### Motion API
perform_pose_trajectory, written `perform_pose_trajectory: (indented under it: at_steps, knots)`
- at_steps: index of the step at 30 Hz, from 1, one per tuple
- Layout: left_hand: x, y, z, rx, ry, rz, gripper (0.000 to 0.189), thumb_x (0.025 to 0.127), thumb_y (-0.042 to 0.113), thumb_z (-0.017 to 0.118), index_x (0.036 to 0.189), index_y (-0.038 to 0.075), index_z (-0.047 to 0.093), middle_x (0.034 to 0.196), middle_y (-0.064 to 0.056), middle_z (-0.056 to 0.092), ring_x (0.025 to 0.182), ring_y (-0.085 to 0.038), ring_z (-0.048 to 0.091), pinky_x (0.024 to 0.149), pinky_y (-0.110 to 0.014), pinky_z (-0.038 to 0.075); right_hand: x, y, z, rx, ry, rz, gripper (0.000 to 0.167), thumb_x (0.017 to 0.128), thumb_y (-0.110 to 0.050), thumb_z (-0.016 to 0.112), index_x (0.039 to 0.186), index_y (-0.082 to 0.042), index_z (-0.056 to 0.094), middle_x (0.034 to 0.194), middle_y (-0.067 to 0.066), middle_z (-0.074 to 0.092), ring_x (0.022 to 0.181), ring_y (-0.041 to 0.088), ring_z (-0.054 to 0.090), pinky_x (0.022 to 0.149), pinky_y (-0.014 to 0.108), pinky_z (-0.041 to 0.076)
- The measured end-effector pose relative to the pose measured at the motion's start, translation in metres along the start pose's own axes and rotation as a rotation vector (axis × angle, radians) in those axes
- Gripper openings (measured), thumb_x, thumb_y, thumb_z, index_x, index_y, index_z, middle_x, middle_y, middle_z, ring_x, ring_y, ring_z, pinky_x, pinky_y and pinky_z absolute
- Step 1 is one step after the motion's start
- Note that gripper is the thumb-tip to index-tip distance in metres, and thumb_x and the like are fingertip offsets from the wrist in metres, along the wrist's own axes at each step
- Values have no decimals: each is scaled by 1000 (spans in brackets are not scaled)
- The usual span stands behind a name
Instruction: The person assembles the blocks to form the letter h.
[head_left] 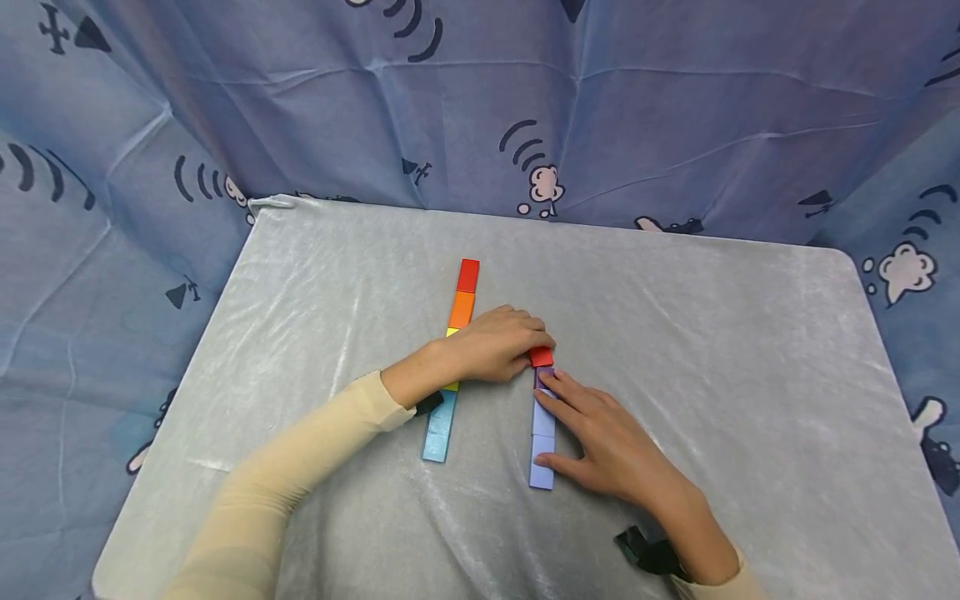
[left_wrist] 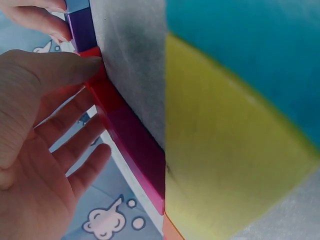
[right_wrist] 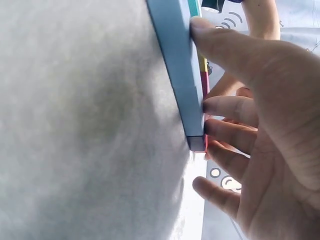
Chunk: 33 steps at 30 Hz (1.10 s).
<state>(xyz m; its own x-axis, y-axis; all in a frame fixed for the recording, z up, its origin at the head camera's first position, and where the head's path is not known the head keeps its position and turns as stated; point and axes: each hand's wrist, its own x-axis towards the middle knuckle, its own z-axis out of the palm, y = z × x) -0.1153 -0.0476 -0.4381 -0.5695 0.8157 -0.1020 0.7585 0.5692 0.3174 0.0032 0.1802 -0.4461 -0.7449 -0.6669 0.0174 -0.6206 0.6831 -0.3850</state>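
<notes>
Near the table's middle, my left hand [head_left: 501,343] pinches a red block [head_left: 541,357] at the far end of the right-hand row. The thumb lies against this red block [left_wrist: 96,70] in the left wrist view. My right hand [head_left: 603,433] reaches in from the right, fingers extended. Its fingertips touch a purple block [head_left: 540,379] and the lavender blocks [head_left: 542,454] of that row. The row's side [right_wrist: 182,75] shows beside the thumb in the right wrist view. My left wrist hides part of the second row.
Left of the hands lies a second row with a red block [head_left: 468,275], an orange block [head_left: 461,309], yellow [head_left: 452,387] and light blue blocks [head_left: 439,429]. A grey cloth [head_left: 712,333] covers the table; a patterned blue curtain [head_left: 480,108] hangs behind.
</notes>
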Motion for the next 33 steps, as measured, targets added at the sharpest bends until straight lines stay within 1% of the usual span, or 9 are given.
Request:
perform_pose_trajectory:
  at_steps: [6,10,14,17,19,22,26,29,33]
  knots:
    - [-2,0,0,22,8,-7,34,103,17,66,136,15,71,127,1,73,120,-21,66,111,-37,50,2,0,-2,-3,-18,9,85,86,-51,85,153,-8,56,165,13,48,154,34,46,116,58,48]
    - [-2,-1,1,19,10,-12,34,103,17,66,137,16,70,127,0,73,120,-21,66,111,-37,50,2,0,-2,-7,-19,1,85,86,-51,85,153,-7,57,165,13,48,154,34,46,115,57,49]
    - [-4,-2,-1,-20,14,-14,37,102,16,65,139,16,69,129,0,72,121,-21,66,111,-38,51,3,1,-3,-4,-18,0,84,86,-50,85,153,-7,57,165,14,48,151,34,49,113,57,50]
    - [-10,-6,-7,-79,35,-40,40,102,18,67,141,17,68,133,0,71,124,-20,65,113,-40,50,4,1,-3,7,-26,6,84,86,-49,86,153,-7,57,166,15,46,149,34,52,112,58,51]
    - [-17,-9,-13,-120,64,-71,42,102,20,68,143,18,67,135,1,69,128,-19,63,116,-41,49,4,2,-4,18,-36,23,85,86,-50,86,153,-8,56,167,14,45,148,34,53,113,59,51]
    - [-30,-15,-26,-184,118,-127,43,102,23,69,145,19,66,140,1,67,134,-19,60,119,-42,47,3,3,-7,42,-46,63,86,85,-50,87,155,-11,56,167,11,45,149,32,52,115,59,50]
    - [-51,-22,-37,-263,198,-204,43,103,22,68,146,17,65,143,0,65,135,-21,60,121,-45,45,2,7,-10,74,-45,110,82,87,-48,85,155,-13,55,166,8,47,150,32,51,117,59,49]
    - [-67,-27,-39,-321,260,-262,42,104,21,66,146,17,65,143,-2,65,132,-23,61,119,-46,47,2,10,-13,95,-21,121,77,89,-43,85,155,-14,56,164,9,50,148,32,54,115,60,50]
    - [-86,-34,-34,-383,331,-330,42,105,23,66,147,17,64,146,-3,64,136,-25,60,119,-46,48,4,16,-19,113,47,110,70,90,-33,85,152,-12,59,159,10,55,141,34,59,110,60,53]
